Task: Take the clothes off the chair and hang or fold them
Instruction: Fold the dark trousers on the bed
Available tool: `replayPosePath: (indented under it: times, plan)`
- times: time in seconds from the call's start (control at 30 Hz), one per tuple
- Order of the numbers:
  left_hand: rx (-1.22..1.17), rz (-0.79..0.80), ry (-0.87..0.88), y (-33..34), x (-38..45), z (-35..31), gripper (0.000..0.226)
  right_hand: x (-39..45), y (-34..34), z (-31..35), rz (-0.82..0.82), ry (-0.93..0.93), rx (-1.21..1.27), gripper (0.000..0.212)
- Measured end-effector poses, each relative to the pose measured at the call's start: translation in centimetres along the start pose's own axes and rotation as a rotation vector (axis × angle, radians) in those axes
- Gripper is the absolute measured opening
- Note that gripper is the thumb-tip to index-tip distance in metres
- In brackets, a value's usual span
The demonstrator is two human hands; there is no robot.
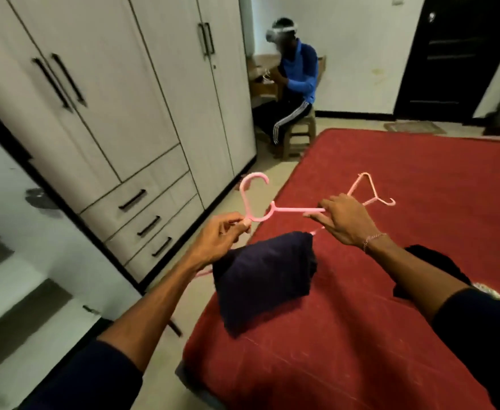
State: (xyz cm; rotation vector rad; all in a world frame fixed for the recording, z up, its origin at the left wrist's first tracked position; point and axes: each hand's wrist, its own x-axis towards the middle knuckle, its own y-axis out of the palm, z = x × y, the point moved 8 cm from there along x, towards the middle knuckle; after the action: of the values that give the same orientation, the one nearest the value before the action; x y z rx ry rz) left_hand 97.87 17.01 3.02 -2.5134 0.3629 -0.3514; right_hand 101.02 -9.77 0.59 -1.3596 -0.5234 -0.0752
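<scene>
The dark navy garment [265, 279] hangs folded over the lower bar of a pink hanger [284, 209], just below and between the 2 hands, above the near edge of the red bed [390, 291]. The garment falls in a thick bundle, and its bottom edge reaches toward the bed cover; I cannot tell if it touches it.

The left hand [217, 236] has a closed grip: its thumb and fingers pinch the hanger at the base of the hook, where the neck meets the shoulders. The hook curves upward just above this hand. The right hand [345, 220] also grips the hanger, its fingers curled around the straight arm of the hanger on the right side. A thin bracelet [374, 238] sits on the right wrist. Both forearms are bare, with dark sleeves pushed up near the elbows.

Beyond the right hand, a 2nd pink hanger [371, 190] lies flat on the bed, apart from the first one. To the right of the right forearm, another dark cloth [438, 261] lies on the bed.

To the left of the left hand stands a large pale wardrobe [118, 113] with black handles and 3 drawers. Far beyond both hands, another person [294, 81] in a blue top sits on a wooden stool [299, 134], and a dark door [450, 54] is in the far wall.
</scene>
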Motion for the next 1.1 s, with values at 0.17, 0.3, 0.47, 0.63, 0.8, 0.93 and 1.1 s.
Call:
replayPosePath:
  times: [0.17,0.3,0.47,0.63,0.8,0.93,1.1]
  plan:
    - [0.058,-0.207,-0.023,-12.1,-2.5,-2.5,0.036,4.3,-5.5,8.4,0.083,-0.001,0.256,0.087]
    - [0.113,-0.435,-0.050,-20.8,-6.3,-3.9,0.028,6.6,-9.1,16.9,0.316,-0.127,0.614,0.060]
    - [0.143,-0.681,-0.066,-30.1,-11.5,-5.4,0.023,8.3,-13.6,27.6,0.383,-0.275,0.807,0.031]
    - [0.173,-0.927,-0.060,-39.7,-17.1,-5.5,0.022,10.8,-17.9,38.0,0.120,-0.390,0.742,0.031]
    - [0.483,-1.090,-0.084,-47.9,-23.0,-5.1,0.033,12.6,-20.3,48.2,0.000,-0.445,0.737,0.031]
    - [0.669,-1.200,-0.133,-53.8,-27.3,-5.1,0.037,14.6,-22.6,55.6,-0.103,-0.501,0.746,0.028]
    - [0.851,-1.094,-0.142,-60.5,-30.6,-4.8,0.031,17.7,-25.3,64.4,-0.215,-0.532,0.791,0.032]
